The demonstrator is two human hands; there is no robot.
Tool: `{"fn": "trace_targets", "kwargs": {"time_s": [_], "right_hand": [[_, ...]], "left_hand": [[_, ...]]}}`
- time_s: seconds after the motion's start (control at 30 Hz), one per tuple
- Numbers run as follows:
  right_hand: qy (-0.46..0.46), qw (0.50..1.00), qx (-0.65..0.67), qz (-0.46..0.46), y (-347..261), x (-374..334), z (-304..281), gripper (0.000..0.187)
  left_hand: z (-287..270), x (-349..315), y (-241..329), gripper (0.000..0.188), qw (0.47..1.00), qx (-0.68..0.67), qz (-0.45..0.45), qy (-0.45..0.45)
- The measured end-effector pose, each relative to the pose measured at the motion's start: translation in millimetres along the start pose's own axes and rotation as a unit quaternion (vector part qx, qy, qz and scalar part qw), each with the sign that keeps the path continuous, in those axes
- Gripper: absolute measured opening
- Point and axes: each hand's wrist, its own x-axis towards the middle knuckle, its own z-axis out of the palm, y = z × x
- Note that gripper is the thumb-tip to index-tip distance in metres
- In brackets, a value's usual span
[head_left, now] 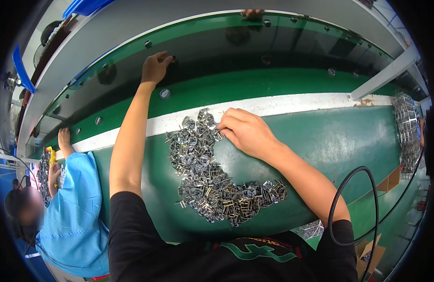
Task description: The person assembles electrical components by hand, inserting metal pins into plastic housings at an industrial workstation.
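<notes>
A heap of small glossy parts with metal pins (203, 162) lies in a curve on the green worktop before me. My right hand (249, 132) is at the heap's upper right edge, its thumb and fingers closed on a small pinned part (219, 136). My left arm stretches across the white ledge. Over the green belt beyond it, my left hand (155, 69) has its fingers apart, beside a small round part (173, 58) near the fingertips. Another round part (164, 93) sits on the belt closer to me.
More round parts, such as one (98, 121), are spaced along the belt. At left, a co-worker in a blue garment (75, 207) reaches toward the belt. A grey post (384, 75), stacked wire-like pieces (407, 134) and a black cable loop (351, 199) are at right.
</notes>
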Motion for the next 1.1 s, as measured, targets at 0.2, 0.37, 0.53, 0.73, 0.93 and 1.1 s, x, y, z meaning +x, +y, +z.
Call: {"fn": "trace_targets", "kwargs": {"time_s": [0.2, 0.37, 0.53, 0.73, 0.93, 1.1], "right_hand": [[0.015, 0.999, 0.020, 0.021, -8, -15, -22, 0.018], [0.017, 0.997, 0.059, 0.045, -17, -34, -29, 0.018], [0.019, 0.996, 0.022, 0.090, -23, -39, -40, 0.012], [0.094, 0.991, 0.042, 0.084, -17, -45, -45, 0.009], [0.123, 0.960, 0.243, 0.065, -33, -43, -49, 0.020], [0.155, 0.874, 0.429, 0.165, -57, -50, -53, 0.016]], "left_hand": [[-52, -84, 32, 0.037, 0.989, -0.060, 0.023, -0.130], [-61, -111, 42, 0.042, 0.982, 0.023, 0.075, -0.169], [-69, -149, 88, 0.050, 0.915, -0.363, -0.086, -0.152], [-67, -196, 153, 0.049, 0.739, -0.615, -0.190, -0.201], [-66, -223, 179, 0.045, 0.643, -0.696, -0.209, -0.241], [-54, -235, 189, 0.041, 0.658, -0.688, -0.147, -0.268]]}}
